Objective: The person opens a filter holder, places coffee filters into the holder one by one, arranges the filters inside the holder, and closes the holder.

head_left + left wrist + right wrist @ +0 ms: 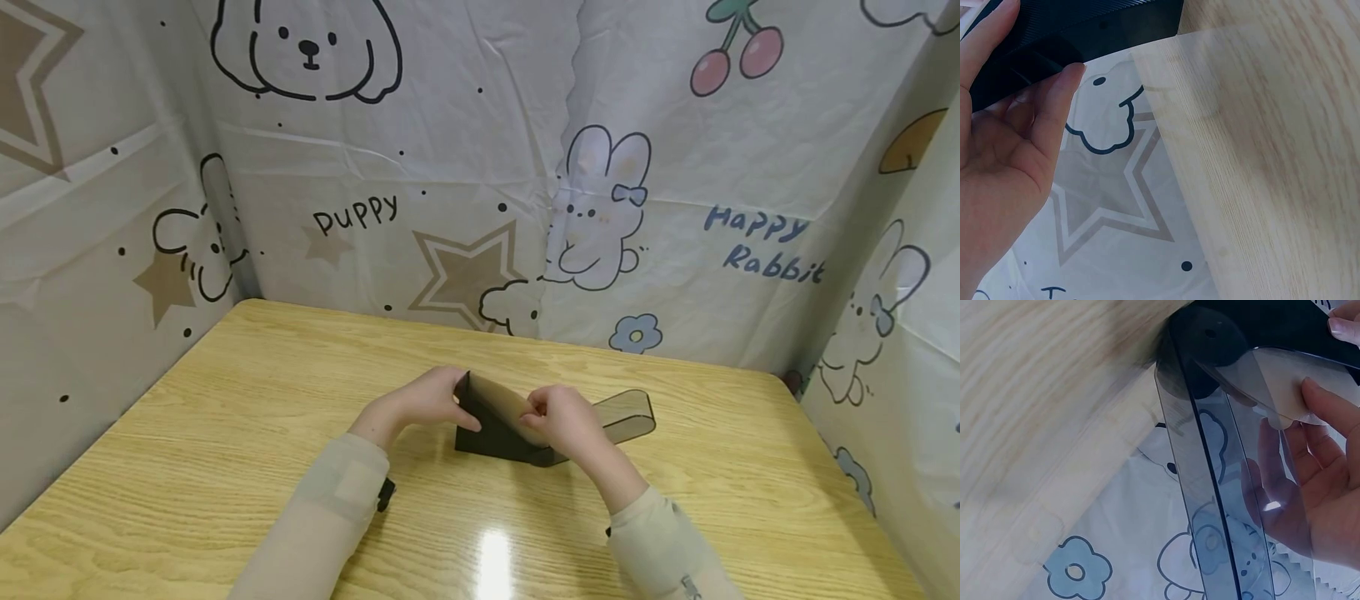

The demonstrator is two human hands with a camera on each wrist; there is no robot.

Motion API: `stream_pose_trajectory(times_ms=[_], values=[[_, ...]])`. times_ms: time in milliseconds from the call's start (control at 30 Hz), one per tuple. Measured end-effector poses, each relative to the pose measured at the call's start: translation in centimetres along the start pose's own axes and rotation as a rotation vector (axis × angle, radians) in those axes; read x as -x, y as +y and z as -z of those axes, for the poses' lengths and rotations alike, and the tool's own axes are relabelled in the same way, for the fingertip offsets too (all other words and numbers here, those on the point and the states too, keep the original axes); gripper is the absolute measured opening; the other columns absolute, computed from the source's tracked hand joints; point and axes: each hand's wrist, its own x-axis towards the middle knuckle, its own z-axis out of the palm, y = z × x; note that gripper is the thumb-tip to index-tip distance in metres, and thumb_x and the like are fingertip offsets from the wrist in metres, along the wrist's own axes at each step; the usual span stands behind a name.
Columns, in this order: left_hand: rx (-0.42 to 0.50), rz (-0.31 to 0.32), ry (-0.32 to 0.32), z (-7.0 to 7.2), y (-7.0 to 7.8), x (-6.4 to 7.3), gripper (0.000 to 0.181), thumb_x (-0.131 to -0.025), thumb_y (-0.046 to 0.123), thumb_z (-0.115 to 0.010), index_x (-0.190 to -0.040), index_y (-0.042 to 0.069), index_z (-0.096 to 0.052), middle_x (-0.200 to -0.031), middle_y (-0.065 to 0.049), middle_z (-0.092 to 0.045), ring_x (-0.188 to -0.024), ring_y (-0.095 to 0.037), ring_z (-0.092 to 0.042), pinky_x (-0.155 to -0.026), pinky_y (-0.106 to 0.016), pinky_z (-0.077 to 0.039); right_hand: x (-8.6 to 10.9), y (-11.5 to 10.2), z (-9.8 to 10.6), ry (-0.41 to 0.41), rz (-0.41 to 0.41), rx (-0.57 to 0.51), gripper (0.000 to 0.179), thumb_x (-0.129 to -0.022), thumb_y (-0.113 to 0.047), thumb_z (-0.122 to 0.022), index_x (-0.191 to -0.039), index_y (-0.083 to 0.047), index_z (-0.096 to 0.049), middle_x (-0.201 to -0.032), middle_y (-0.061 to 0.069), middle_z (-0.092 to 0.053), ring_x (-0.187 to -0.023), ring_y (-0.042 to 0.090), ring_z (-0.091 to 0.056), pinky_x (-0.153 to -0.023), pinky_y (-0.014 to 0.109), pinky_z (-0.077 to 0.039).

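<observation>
A light wood-grain counter (225, 467) stands inside a booth of pale printed cloth (465, 150). The cloth shows a puppy (307, 50), a rabbit (600, 217), cherries (738, 50), tan stars, a blue flower (636, 333), and the words "Puppy" and "Happy Rabbit".

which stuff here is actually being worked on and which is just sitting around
In hand:
- dark box, held by left hand
- smoky clear lid flap, pinched by right hand
- second clear flap, attached to the box

Just there:
- wooden table
- cartoon-print cloth backdrop
</observation>
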Motion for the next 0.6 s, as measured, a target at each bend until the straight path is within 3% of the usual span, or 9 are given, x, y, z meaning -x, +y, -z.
stream_pose_trajectory(times_ms=[367, 600], values=[[0.01, 0.002, -0.001, 0.08, 0.09, 0.02, 0.028, -0.074, 0.013, -0.079, -0.094, 0.009, -0.06, -0.092, 0.0, -0.063, -0.08, -0.011, -0.055, -0.075, -0.027, -0.047, -0.03, -0.3, -0.09, -0.001, -0.014, 0.079, 0.025, -0.083, -0.018, -0.07, -0.063, -0.014, -0.056, -0.058, -0.006, -0.044, -0.054, 0.011, -0.04, -0.053, 0.024, -0.03], [0.017, -0.001, -0.004, 0.07, 0.06, -0.01, 0.028, -0.074, 0.013, -0.079, -0.095, 0.009, -0.06, -0.092, -0.001, -0.063, -0.08, -0.011, -0.055, -0.074, -0.027, -0.047, 0.11, -0.18, -0.4, -0.002, -0.014, 0.086, 0.032, -0.084, -0.018, -0.069, -0.058, -0.014, -0.051, -0.051, -0.006, -0.036, -0.048, 0.01, -0.036, -0.048, 0.024, -0.026]])
